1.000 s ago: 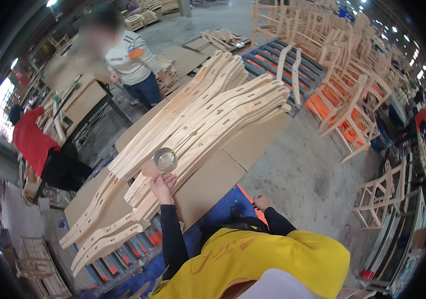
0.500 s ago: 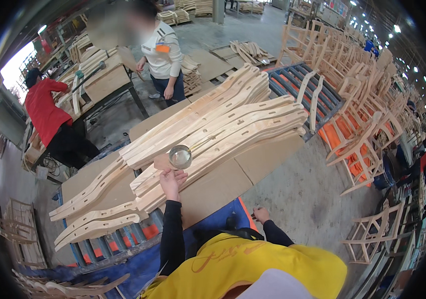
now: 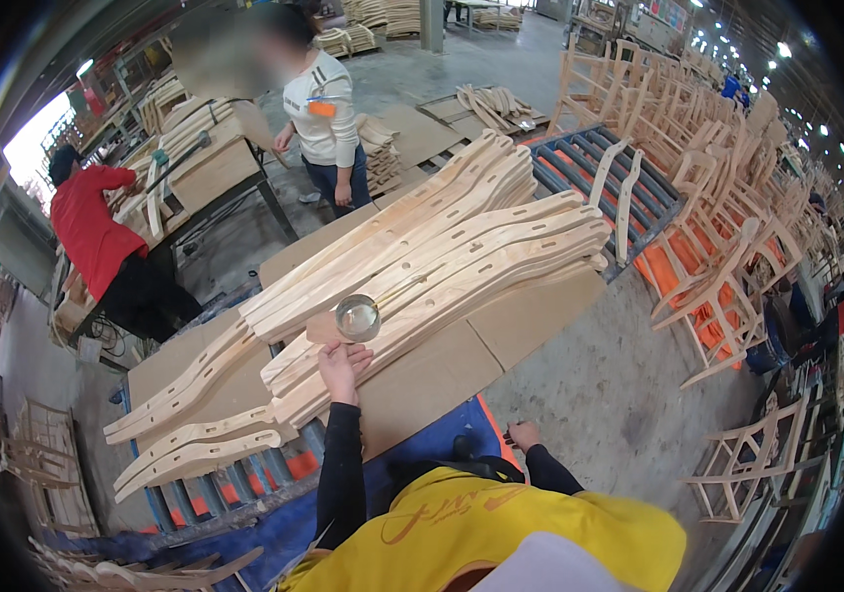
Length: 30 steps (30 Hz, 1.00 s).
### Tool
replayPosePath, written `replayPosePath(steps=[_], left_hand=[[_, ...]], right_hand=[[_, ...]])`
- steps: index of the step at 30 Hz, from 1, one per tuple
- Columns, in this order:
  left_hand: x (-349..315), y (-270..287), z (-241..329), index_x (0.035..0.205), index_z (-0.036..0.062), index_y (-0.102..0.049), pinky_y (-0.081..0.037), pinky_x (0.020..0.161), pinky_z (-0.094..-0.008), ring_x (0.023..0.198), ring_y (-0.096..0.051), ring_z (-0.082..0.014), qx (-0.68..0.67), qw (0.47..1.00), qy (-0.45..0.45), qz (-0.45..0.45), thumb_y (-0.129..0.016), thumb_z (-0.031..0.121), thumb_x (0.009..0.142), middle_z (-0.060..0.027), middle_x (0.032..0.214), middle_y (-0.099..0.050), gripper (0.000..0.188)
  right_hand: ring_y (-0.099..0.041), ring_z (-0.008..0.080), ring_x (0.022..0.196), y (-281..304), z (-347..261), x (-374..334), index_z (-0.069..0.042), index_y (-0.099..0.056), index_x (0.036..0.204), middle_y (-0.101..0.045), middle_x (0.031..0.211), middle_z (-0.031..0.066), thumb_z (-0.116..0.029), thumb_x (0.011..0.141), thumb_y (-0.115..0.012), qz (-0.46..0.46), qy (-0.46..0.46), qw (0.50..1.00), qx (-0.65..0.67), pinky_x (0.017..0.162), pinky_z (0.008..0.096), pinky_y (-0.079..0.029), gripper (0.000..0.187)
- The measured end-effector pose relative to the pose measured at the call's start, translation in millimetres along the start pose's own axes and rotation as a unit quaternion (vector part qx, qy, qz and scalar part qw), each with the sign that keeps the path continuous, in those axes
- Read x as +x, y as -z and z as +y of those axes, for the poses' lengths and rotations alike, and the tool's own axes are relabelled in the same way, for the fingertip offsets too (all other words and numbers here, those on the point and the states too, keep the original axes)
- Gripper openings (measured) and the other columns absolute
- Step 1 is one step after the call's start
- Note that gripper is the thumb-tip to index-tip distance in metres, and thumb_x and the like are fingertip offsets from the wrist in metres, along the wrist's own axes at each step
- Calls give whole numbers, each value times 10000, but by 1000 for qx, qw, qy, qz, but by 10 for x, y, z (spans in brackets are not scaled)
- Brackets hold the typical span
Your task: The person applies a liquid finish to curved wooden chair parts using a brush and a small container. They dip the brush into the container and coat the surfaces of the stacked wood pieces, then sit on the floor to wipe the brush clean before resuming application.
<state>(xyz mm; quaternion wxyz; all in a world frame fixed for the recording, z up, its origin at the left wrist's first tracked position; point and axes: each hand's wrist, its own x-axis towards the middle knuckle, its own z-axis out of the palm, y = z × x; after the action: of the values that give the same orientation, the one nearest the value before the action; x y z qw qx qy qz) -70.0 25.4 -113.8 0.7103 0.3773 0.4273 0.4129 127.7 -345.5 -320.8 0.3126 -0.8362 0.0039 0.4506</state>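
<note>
My left hand (image 3: 345, 368) lies on the near stack of pale, curved wooden chair parts (image 3: 450, 286), palm turned up and fingers stretched out. Just beyond its fingertips sits a round metal bowl (image 3: 358, 318) with some clear or pale content. A thin stick-like tool (image 3: 404, 286) reaches from the bowl's rim across the wood. Beside the bowl, close to my fingers, is a small flat tan piece (image 3: 322, 328); whether I touch it cannot be made out. My right hand (image 3: 523, 434) hangs low at my right side over the floor, fingers loosely bent and apart, holding nothing visible.
Cardboard (image 3: 447, 367) lies under the stacks on a roller conveyor (image 3: 239, 481). More curved parts (image 3: 195, 446) lie at the left. Chair frames (image 3: 728, 178) crowd the right. Two people work beyond: one in white (image 3: 328, 118), one in red (image 3: 96, 232) at a bench (image 3: 215, 163).
My hands hold nearly the same places. The view has shifted slightly. The person in white has lowered an arm, and the person in red has shifted a little.
</note>
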Motion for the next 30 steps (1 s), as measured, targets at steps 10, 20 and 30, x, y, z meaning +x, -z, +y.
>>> replayPosePath(steps=[10, 20, 30], left_hand=[[5, 17, 4, 1215, 17, -334, -620, 625, -370, 755, -727, -326, 5, 1000, 5, 0, -454, 108, 1031, -252, 967, -668, 237], [78, 22, 5, 1284, -11, -347, -644, 651, -370, 800, -727, -322, 44, 999, 19, 0, -430, 106, 1034, -250, 1005, -662, 288], [235, 139, -76, 1273, -15, -397, -653, 698, -365, 874, -717, -300, 45, 998, 20, -25, -441, 141, 1041, -242, 1043, -657, 284]], right_hand=[[-728, 235, 726, 122, -85, -42, 51, -691, 935, -749, 872, 136, -286, 929, -549, 18, 23, 999, -23, 636, 371, -563, 366], [-724, 239, 693, 97, 122, 51, -1, -741, 802, -739, 770, 134, -339, 889, -554, 78, 37, 995, -58, 647, 370, -568, 396], [-726, 340, 794, 147, 171, -64, 30, -751, 839, -725, 777, 201, -398, 873, -575, 83, 3, 995, -46, 786, 432, -552, 465]])
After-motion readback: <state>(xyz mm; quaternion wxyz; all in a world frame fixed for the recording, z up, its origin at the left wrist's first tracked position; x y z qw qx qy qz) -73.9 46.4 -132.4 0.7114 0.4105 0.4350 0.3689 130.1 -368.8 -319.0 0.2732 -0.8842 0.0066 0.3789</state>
